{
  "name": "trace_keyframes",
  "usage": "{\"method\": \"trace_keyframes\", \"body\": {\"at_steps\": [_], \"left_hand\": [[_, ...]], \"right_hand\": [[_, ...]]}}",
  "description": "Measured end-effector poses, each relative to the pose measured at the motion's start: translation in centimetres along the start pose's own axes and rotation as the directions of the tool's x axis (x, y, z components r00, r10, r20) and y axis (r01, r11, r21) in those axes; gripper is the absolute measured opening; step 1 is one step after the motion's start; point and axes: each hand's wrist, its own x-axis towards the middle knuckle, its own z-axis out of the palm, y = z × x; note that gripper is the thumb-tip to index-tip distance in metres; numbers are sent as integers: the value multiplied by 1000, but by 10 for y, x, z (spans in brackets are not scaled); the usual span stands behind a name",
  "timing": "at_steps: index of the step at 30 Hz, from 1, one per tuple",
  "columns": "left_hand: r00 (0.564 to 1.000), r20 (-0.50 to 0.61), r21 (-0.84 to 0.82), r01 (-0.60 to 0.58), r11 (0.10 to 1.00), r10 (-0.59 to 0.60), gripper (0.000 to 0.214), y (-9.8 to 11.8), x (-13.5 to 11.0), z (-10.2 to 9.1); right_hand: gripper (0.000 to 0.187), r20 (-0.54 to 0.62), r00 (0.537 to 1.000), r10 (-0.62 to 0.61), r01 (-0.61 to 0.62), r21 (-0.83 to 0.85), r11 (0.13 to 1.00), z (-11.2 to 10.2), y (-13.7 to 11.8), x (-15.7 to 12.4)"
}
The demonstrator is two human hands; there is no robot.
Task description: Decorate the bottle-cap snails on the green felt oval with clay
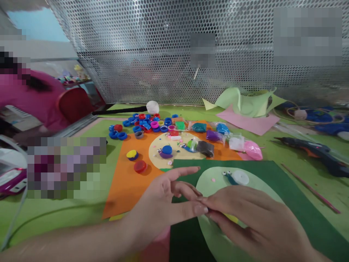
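Note:
My left hand [160, 202] and my right hand [253, 214] meet at the fingertips above a pale green paper oval [261, 193] on a dark green sheet [188, 174]. The left index finger points outward while its thumb and other fingers close toward the right fingertips. Pinched together, my right thumb and fingers hide most of whatever small dark bit is between the hands. Just beyond them, a snail figure with a white bottle cap [240, 177] as shell, a teal clay body [231, 179] and googly eyes lies on the oval. Something yellow shows under my right hand.
Behind lies an orange sheet [120, 189] with a cream circle [154, 154] bearing cap snails. Bottle caps [139, 125] and bagged clay [214, 135] are farther back. At right are a glue gun [319, 151] and a pink stick [311, 188]. A person in pink [35, 98] sits left.

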Motion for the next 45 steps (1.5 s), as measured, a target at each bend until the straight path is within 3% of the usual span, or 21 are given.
{"method": "trace_keyframes", "body": {"at_steps": [15, 45], "left_hand": [[1000, 15, -112, -10, 994, 12, 56, -2, 0, 1], [999, 46, -118, 10, 993, -4, 58, -5, -1, 2]], "right_hand": [[16, 14, 999, 50, -50, 33, 998, -2, -1, 0], [18, -46, 997, 64, -64, 3, 998, 0, -3, -1]]}}
